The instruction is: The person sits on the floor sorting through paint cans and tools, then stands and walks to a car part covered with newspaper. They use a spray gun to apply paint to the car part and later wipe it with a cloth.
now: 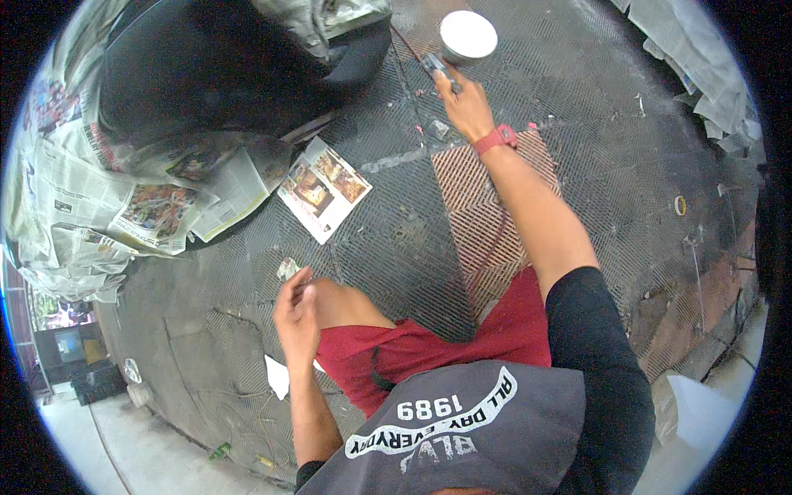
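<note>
Ahead of me, my right hand (467,107) is closed around a small grey metal hand tool (434,66); its exact kind I cannot make out. Right beside the tool stands a round tub (469,36) with a white top. My left hand (297,313) is raised next to my bent knee, its fingers loosely bent and apart, with nothing visible in them. A crumpled scrap of paper (287,268) shows just beyond its fingertips. Farther ahead, a printed newspaper sheet (325,188) lies flat on the floor.
A large black curved body (239,74), partly wrapped in newspaper (157,210), fills the far left. More paper sheeting (701,70) hangs at the far right. The grooved mat floor (396,223) has a reddish panel (495,186), a thin hose (495,239) and a yellow tape roll (680,205).
</note>
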{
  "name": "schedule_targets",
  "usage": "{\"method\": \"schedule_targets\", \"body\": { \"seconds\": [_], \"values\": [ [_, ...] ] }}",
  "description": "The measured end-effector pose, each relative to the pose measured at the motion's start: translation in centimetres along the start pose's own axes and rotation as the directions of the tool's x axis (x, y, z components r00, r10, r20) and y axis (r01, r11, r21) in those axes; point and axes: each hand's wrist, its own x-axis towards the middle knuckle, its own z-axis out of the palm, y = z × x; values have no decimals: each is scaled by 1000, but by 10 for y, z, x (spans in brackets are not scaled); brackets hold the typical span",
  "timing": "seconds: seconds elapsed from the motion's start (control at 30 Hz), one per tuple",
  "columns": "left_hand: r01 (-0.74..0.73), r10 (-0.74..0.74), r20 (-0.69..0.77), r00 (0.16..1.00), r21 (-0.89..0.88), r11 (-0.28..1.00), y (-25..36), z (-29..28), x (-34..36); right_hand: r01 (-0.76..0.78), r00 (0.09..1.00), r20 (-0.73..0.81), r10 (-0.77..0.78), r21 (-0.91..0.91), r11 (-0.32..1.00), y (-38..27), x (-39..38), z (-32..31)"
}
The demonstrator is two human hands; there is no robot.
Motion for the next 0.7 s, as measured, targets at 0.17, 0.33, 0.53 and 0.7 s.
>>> {"method": "schedule_targets", "body": {
  "seconds": [0.17,0.33,0.53,0.7],
  "values": [
    [-140,143,42,989,589,796,44,-1,-39,140,978,171,-116,-136,981,49,22,-19],
    [-295,345,39,938,615,731,102,18,-64,-247,899,417,137,224,943,76,-15,24],
    [-370,448,70,891,686,627,104,46,-52,-327,898,433,75,546,771,100,-79,99],
    [-487,483,180,857,588,646,114,60,-5,-387,867,491,82,561,732,117,-79,165]
  ]
}}
